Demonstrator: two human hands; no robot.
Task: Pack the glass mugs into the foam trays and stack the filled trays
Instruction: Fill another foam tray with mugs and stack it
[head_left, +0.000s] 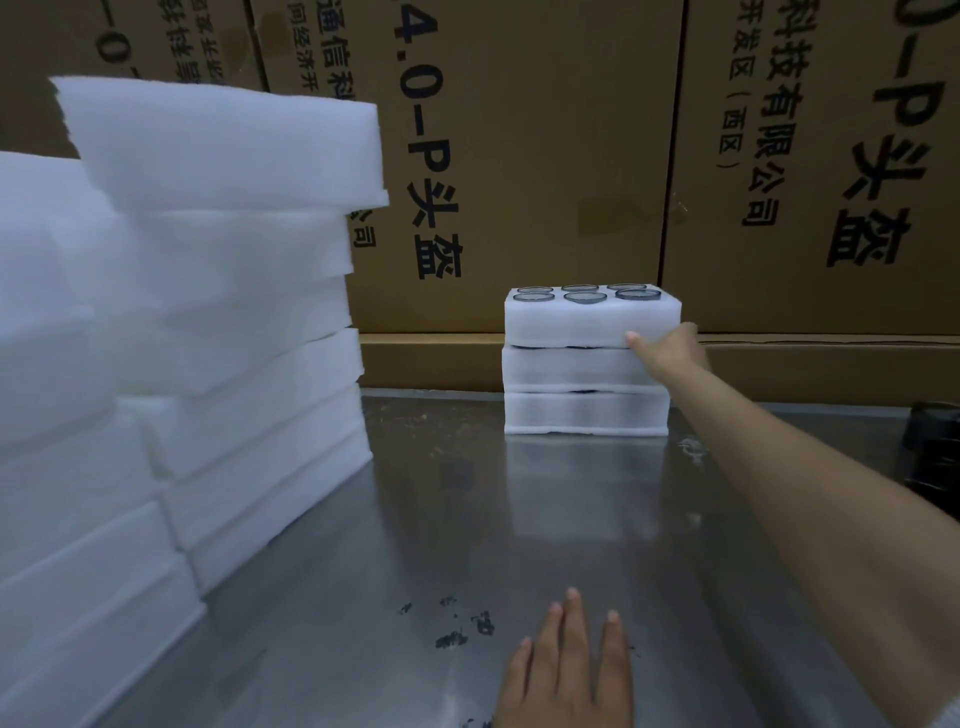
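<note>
Steel table (415, 519): right hand (670, 351) grips top white foam tray (587, 322) of glass mugs (584, 297); left hand (566, 670) flat, fingers spread.

Brown cardboard cartons (519, 156) printed with black Chinese characters lined the back of a scuffed metal surface (415, 519), where dark smudges (452, 623) marked the steel and a black object (935, 447) sat at right.

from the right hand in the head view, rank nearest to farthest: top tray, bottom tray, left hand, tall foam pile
1. top tray: the right hand touches its right end, at the back of the table.
2. bottom tray: just below, base of the same stack.
3. left hand: flat on the table at the near edge.
4. tall foam pile: far left.
The last two are close; the ranking is tentative.
</note>
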